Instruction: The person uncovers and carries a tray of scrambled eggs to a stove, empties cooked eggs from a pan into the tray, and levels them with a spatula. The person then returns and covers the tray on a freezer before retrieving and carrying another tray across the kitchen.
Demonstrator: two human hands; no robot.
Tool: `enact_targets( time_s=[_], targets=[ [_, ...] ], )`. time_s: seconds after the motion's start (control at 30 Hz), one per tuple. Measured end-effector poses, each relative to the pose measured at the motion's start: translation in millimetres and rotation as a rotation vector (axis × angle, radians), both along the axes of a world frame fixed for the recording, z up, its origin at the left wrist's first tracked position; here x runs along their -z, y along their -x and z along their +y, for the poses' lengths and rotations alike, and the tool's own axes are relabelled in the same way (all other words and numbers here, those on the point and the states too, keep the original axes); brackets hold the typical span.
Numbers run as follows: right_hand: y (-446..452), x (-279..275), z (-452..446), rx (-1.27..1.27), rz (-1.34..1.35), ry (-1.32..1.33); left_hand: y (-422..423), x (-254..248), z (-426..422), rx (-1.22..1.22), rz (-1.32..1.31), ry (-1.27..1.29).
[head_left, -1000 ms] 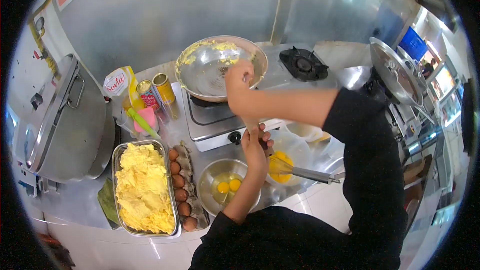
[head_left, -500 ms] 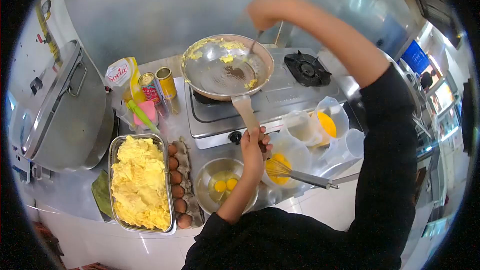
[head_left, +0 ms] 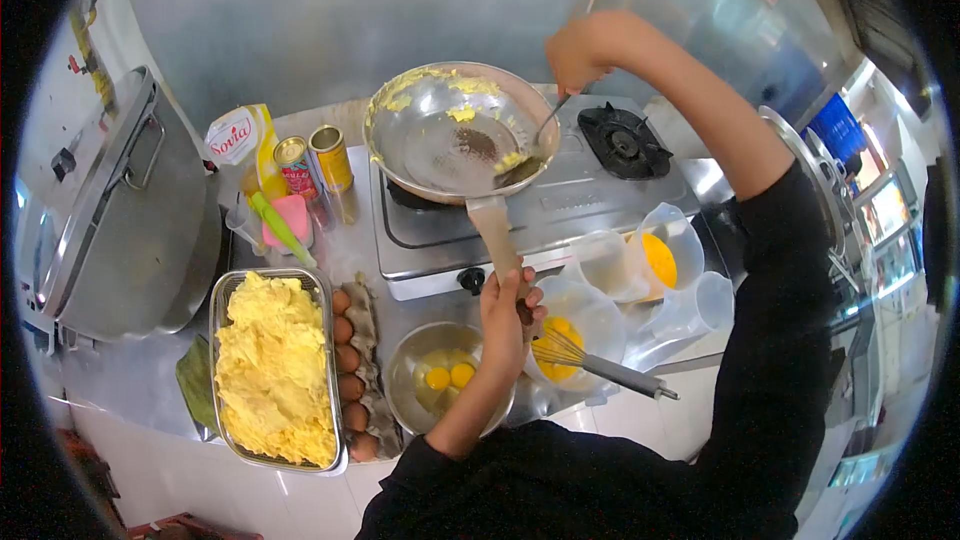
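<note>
A left hand (head_left: 508,310) is wrapped around the handle (head_left: 493,230) of a wide metal pan (head_left: 425,155) on the stove's (head_left: 600,202) left burner, while the right hand (head_left: 580,55), closed on a metal utensil (head_left: 520,172), works its blade inside the pan's near right wall beside a yellow clump (head_left: 508,160). A hard scrape could flick scraps over the rim or swing the pan if the handle grip slackens; the left forearm, crossing the right side of a bowl (head_left: 397,390) holding two yolks (head_left: 450,377), could jog it if the elbow shifts. Half a second earlier, the right hand was blurred, higher and farther left, the utensil at the pan's far right; the left hand's hold looks unchanged.
</note>
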State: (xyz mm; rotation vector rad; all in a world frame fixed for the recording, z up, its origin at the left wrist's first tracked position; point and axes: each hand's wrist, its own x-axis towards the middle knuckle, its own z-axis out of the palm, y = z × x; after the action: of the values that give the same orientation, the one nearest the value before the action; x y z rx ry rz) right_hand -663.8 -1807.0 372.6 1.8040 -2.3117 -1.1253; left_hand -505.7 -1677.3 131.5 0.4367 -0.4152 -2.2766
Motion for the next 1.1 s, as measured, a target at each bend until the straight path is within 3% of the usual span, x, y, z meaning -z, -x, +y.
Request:
enact_targets(
  time_s=[0.17, 0.23, 0.37, 0.57, 0.67, 0.73, 0.8, 0.9, 1.0, 1.1],
  targets=[
    [9.3, 35.8, -13.3, -0.117, 0.097, 0.327, -0.2, 0.0, -0.5, 0.007, 0.004, -0.004],
    [17.5, 62.7, -36.8, -0.206, -0.011, 0.284, 0.0, 0.9, -0.7, 0.016, -0.002, 0.001],
    [16.7, 57.9, -50.3, -0.414, -0.329, 0.257, -1.4, -3.2, 1.7, -0.003, -0.027, -0.003],
    [-51.8, 2.5, 23.4, -0.338, 0.068, 0.368, -0.2, 1.4, 1.6, -0.014, -0.027, 0.016],
    [-33.6, 39.2, 45.0, -0.597, 0.166, 0.635, 0.9, 1.7, 1.1, -0.025, -0.022, 0.005],
    [-48.2, 54.0, 51.8, -0.298, 0.203, 0.461, 1.8, 1.4, 0.8, -0.030, -0.031, 0.003],
    [-48.2, 85.0, 57.3, -0.385, 0.291, 0.499, 2.9, 2.1, 2.1, -0.044, -0.024, -0.001],
    [-40.8, 160.6, 29.1, -0.292, 0.492, 0.586, 5.8, 6.3, 2.3, -0.055, -0.004, -0.001],
    [-57.0, 186.9, 14.5, -0.247, 0.707, 0.689, 3.2, 2.6, 2.8, -0.048, -0.024, 0.011],
    [-47.7, 179.5, 0.3, -0.499, 0.425, 0.714, 2.4, 5.8, -0.4, -0.012, -0.019, 0.052]
  ],
)
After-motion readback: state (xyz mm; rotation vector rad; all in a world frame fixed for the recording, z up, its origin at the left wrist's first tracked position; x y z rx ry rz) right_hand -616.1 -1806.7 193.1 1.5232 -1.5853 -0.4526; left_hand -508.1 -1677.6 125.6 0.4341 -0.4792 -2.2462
